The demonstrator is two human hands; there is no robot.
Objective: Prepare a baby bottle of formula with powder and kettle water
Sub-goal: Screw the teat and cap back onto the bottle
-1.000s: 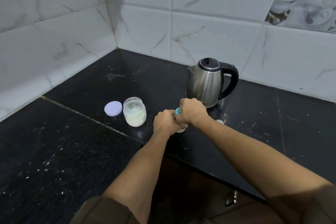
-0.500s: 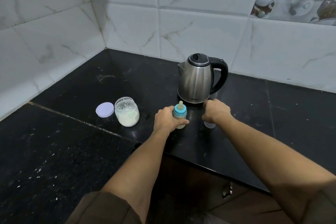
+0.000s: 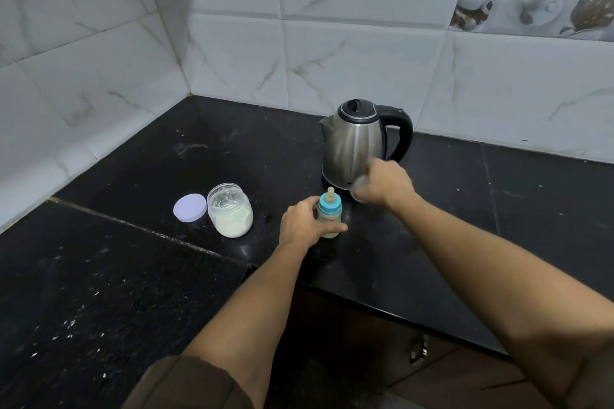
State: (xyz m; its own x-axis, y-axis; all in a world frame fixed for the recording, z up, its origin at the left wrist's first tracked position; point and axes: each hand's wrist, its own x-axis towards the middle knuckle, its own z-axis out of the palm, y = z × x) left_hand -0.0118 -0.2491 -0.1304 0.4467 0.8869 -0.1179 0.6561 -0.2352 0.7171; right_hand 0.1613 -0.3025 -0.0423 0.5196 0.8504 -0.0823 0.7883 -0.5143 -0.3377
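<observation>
Worktop of black speckled stone (image 3: 133, 276) fills the corner under white marbled tiles. At its back stands the stainless-steel electric kettle with black lid and handle (image 3: 352, 146), lid down. Left of centre sits the open clear glass jar of pale formula powder (image 3: 230, 212), with its round lilac plastic lid (image 3: 189, 207) lying flat just beside it. In front of the kettle the small clear baby bottle with blue collar and yellowish teat (image 3: 329, 207) stands upright, and the left hand (image 3: 300, 222) has its grip wrapped round the body. A second ago both hands were bunched over the bottle's top. Half a second ago the right hand (image 3: 387, 184) had dropped to the worktop beside the bottle. Now it is raised before the kettle's foot, its grip curled on what looks like a clear dome cap (image 3: 358, 189). Collar and teat seem to be seated, so capping is probably what remains. Motion smears the cap, so its shape is uncertain. The left fingers hide most of the bottle's contents, with only a pale band showing at the bottom. The right hand covers part of the kettle's base.
</observation>
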